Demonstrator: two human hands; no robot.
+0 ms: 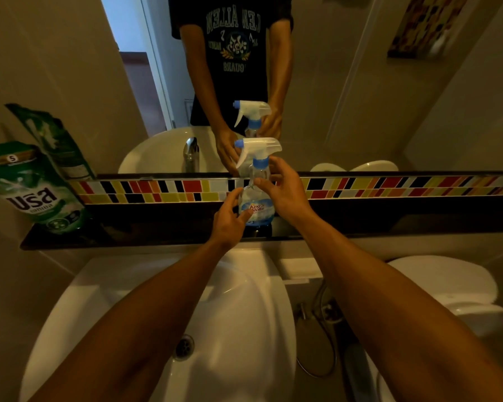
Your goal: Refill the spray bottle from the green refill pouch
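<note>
A clear spray bottle (256,198) with a white trigger head, blue collar and blue-white label stands upright on the dark ledge (145,230) under the mirror. My left hand (230,221) touches the bottle's lower left side, fingers spread on the label. My right hand (282,190) grips the bottle's neck just below the blue collar. The green refill pouch (35,190) leans against the wall at the ledge's far left, apart from both hands.
A white washbasin (238,329) with a drain lies below my arms. A mosaic tile strip (389,187) runs behind the ledge, with the mirror above. A white toilet lid (447,282) is at the right, and a hose (323,329) hangs beside the basin.
</note>
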